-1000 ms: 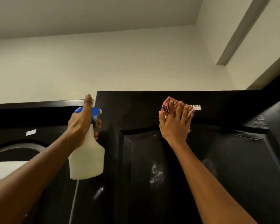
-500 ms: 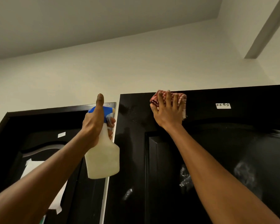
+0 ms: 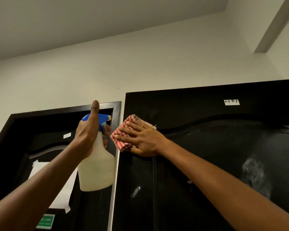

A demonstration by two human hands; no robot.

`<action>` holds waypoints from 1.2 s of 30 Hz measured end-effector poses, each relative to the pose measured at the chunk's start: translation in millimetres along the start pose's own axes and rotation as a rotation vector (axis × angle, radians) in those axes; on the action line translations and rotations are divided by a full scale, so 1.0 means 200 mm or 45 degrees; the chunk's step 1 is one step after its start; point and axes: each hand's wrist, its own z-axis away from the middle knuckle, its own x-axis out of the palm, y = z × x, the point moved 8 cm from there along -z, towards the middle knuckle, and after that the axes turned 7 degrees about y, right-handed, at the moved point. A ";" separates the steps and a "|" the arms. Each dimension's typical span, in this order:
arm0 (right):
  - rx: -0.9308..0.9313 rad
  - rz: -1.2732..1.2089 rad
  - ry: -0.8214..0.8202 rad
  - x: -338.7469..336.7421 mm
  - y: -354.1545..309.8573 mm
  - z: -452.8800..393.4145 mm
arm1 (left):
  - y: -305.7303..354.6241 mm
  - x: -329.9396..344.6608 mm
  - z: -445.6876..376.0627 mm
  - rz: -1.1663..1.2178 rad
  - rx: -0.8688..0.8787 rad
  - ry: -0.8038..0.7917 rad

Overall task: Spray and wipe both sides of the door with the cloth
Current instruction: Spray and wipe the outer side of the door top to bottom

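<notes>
We see right hand [image 3: 144, 140] flat, fingers straight, pressing red-white checked cloth [image 3: 123, 135] on glossy black panelled door [image 3: 207, 155], near door's top left edge, below small white label [image 3: 231, 102]. Left hand [image 3: 88, 137] grips translucent white spray bottle with blue trigger head [image 3: 97, 165], just left of door edge, thumb up. Risks, we judge: cloth only pinned by palm, could slip off edge; streaks lower on door left unwiped; trigger squeezed by accident, spraying past door.

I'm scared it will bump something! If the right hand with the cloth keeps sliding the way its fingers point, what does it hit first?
Probably the spray bottle held by the left hand, though depth is unclear.
</notes>
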 end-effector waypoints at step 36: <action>0.844 -0.106 0.247 -0.08 -0.10 0.83 | -0.50 -0.09 0.64 -0.092 -0.331 -0.122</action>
